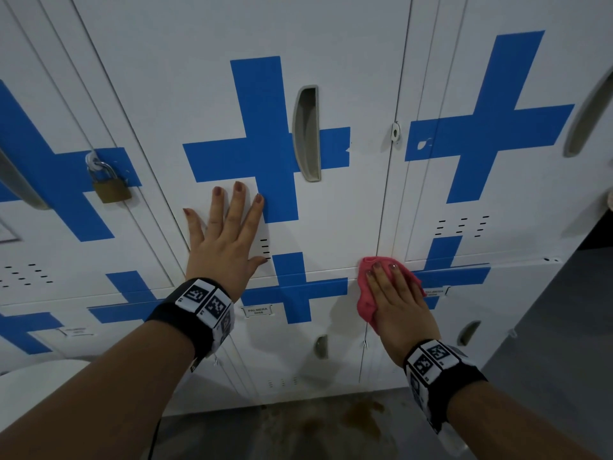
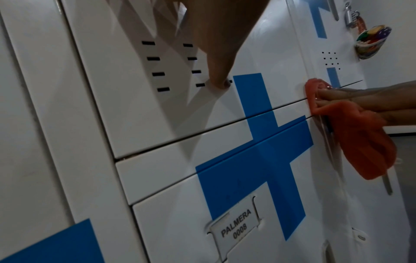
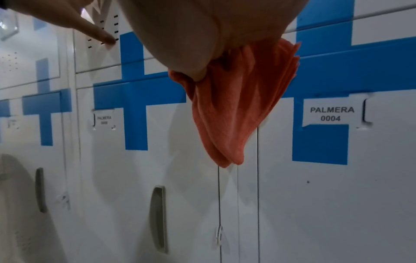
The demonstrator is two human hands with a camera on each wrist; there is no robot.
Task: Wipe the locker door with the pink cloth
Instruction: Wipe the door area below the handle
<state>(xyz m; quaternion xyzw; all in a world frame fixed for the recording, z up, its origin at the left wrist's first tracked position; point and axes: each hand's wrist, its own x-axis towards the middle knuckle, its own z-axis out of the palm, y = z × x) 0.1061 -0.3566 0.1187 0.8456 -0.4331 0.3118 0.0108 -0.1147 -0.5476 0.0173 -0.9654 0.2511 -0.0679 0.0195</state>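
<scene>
The white locker door (image 1: 348, 210) carries a blue cross and a grey recessed handle (image 1: 308, 134). My left hand (image 1: 229, 234) lies flat on it below the cross, fingers spread and straight; its thumb (image 2: 216, 53) reaches the vent slots. My right hand (image 1: 394, 300) presses the pink cloth (image 1: 365, 283) with straight fingers against the door's lower right corner, over the seam to the lockers below and beside. The cloth (image 3: 234, 106) hangs in folds under the palm (image 3: 202, 35), and it (image 2: 369, 147) wraps round the fingertips (image 2: 360, 96).
A brass padlock (image 1: 109, 184) hangs on the locker to the left. The lower lockers bear labels PALMERA 0008 (image 2: 234, 229) and PALMERA 0004 (image 3: 331, 113). Brown stains mark the grey floor (image 1: 361, 416) below. A colourful keychain (image 2: 371, 41) dangles from a lock further right.
</scene>
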